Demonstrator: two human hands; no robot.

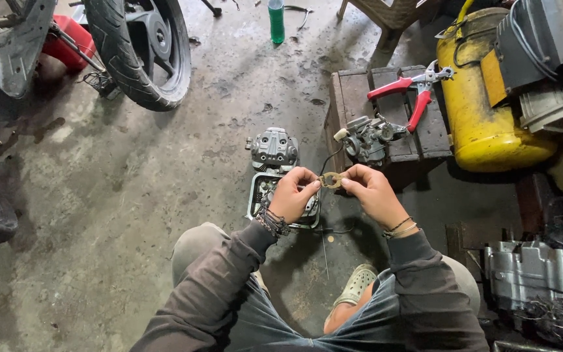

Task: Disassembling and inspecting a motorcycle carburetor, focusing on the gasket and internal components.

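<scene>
Gasket [331, 180] (small, tan) between both hands, left hand [292, 194] and right hand [371, 191] pinching its ends

I see a brownish-tan gasket [331, 180] with dark holes pinched between my left hand [292, 194] and right hand [374, 193]; dark beaded bracelets [272, 221] on the left wrist; sleeves [229, 280] dark brown-grey; trousers grey-blue; sandal [356, 284] pale olive-green with a dotted hole pattern; engine cover [273, 148] dull silver-grey; pliers [408, 91] red-handled with silver head; tank [483, 111] bright yellow, grimy black smears; bottle [276, 21] green; tyre [139, 52] black with grooved tread; container [66, 40] red; floor [131, 195] mottled grey with dark oil stains.
</scene>
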